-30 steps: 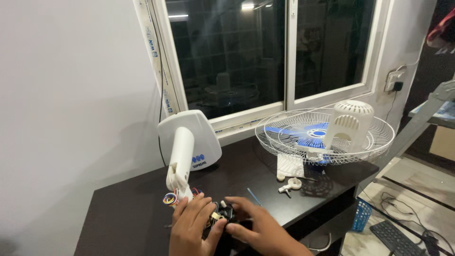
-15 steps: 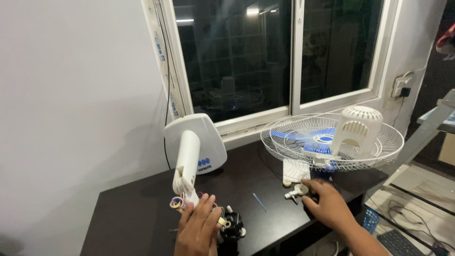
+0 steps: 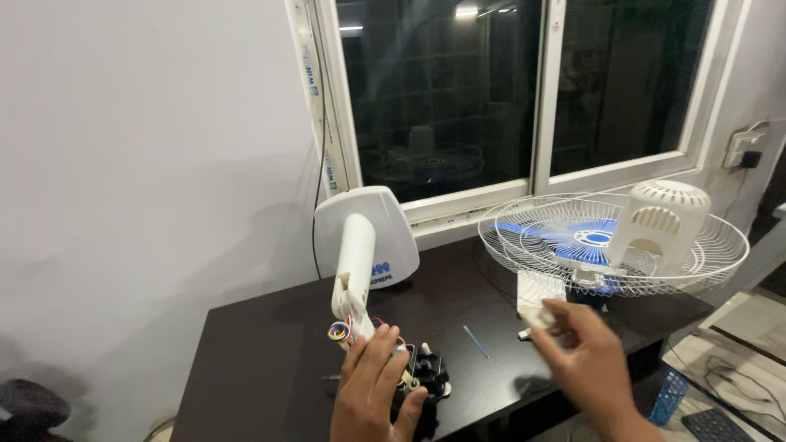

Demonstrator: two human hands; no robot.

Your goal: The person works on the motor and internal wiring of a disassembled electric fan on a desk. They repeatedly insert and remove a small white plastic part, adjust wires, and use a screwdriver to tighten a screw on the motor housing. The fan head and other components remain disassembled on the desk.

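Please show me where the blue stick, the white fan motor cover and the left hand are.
blue stick (image 3: 476, 341): head view, middle of its shaft.
white fan motor cover (image 3: 660, 222): head view, slotted side.
left hand (image 3: 372, 389): head view, back of hand.

Probably a room at home doubling as a repair spot — a dark desk (image 3: 270, 344) sitting under a sliding window (image 3: 524, 90), fan grilles (image 3: 614, 245) lying loose.

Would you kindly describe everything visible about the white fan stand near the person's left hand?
The white fan stand looks like glossy plastic: a broad, rounded base tipped up near the window sill, with a blue mark low on its face, and a rounded neck slanting down toward the camera. Coloured wires spill from the neck's lower end. It rests on the dark desk. The left hand lies just below the neck; contact is unclear.
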